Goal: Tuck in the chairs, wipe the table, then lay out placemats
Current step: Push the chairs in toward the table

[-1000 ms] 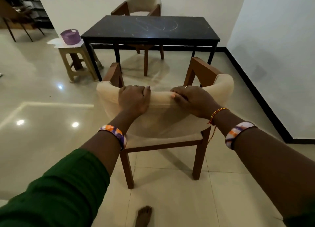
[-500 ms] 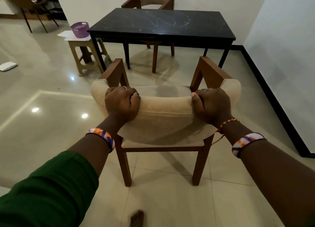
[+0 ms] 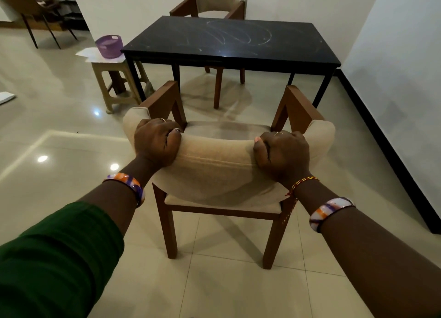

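A wooden chair with a curved beige padded back stands in front of me, facing the black table. My left hand grips the top of the backrest on its left side. My right hand grips the same backrest on its right side. A gap of floor lies between the chair's front and the table's near edge. White smear marks cross the tabletop. A second beige chair sits at the table's far side, against the wall.
A beige plastic stool stands at the table's left corner, carrying a purple basket and white paper. The white wall with a dark skirting runs along the right. More dark chairs stand far left. Glossy tiled floor all around.
The chair and I have moved closer to the table. My hands have slid apart along the backrest, from near its middle toward its two sides.
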{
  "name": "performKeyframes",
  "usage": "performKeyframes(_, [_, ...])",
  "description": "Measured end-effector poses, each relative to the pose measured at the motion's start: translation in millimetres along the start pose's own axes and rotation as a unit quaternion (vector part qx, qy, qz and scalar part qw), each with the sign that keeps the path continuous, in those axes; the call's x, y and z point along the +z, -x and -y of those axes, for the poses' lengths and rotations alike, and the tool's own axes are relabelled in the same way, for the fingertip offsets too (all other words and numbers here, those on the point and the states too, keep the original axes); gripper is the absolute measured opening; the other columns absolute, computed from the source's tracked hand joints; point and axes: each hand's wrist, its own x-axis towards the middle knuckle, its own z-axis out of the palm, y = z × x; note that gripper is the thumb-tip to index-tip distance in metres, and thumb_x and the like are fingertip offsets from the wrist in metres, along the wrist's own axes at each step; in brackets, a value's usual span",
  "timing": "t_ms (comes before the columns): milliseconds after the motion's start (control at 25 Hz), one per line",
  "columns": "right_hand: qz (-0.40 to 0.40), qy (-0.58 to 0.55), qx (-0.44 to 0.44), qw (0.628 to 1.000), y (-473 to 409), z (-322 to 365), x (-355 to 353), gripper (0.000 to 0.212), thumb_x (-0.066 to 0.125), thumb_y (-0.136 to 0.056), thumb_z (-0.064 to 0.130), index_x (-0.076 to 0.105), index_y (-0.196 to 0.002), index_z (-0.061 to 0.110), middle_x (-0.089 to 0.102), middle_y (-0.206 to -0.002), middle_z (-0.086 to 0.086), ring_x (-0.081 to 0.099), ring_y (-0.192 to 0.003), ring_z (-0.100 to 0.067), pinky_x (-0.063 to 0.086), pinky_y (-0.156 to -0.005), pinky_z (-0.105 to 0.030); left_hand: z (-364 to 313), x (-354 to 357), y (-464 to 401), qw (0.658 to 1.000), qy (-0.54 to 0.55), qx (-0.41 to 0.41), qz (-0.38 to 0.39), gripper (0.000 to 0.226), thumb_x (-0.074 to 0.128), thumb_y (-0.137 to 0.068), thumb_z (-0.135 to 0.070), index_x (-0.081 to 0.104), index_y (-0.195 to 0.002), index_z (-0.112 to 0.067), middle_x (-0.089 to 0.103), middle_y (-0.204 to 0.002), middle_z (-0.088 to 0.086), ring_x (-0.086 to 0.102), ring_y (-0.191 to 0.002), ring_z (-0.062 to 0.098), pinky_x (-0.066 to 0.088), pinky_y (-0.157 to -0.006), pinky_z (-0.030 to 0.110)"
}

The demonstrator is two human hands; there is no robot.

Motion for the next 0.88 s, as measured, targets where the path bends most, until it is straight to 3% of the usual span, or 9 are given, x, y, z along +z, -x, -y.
performKeyframes(440, [-0.020,0.023,0.013,0.999,-50.2,4.1,43.2,0.054,0.029,-0.089,0.037,0.067,-0.068,0.005,0.057,-0.051,-0.010,0.038,-0.048,-0.015,0.033,-0.062,-0.026,53.6,21.5,-58.0,0.999,0.014,0.034,0.015,0.058,0.024,-0.081,-0.037,0.072,-0.072,-0.006,0.068,-0.064,0.012,0.060,-0.060,0.025,0.043,-0.076,0.034])
performKeyframes(600, [-0.014,0.026,0.016,0.999,-63.2,3.2,54.1,0.055,0.028,-0.089,0.038,0.068,-0.071,0.004,0.059,-0.054,-0.011,0.050,-0.048,-0.023,0.040,-0.063,-0.030,65.6,28.0,-73.1,0.999,0.022,0.045,0.015,0.056,0.025,-0.081,-0.036,0.071,-0.070,-0.007,0.065,-0.060,0.011,0.057,-0.056,0.024,0.039,-0.074,0.030])
performKeyframes(880, [-0.027,0.026,0.031,0.999,-93.5,-3.0,78.7,0.058,0.027,-0.090,0.039,0.070,-0.070,0.005,0.059,-0.050,-0.010,0.047,-0.043,-0.020,0.032,-0.057,-0.023,86.4,44.0,-105.1,0.999,0.022,0.043,0.013,0.058,0.023,-0.082,-0.036,0.071,-0.071,-0.005,0.064,-0.060,0.012,0.055,-0.056,0.025,0.032,-0.072,0.026])
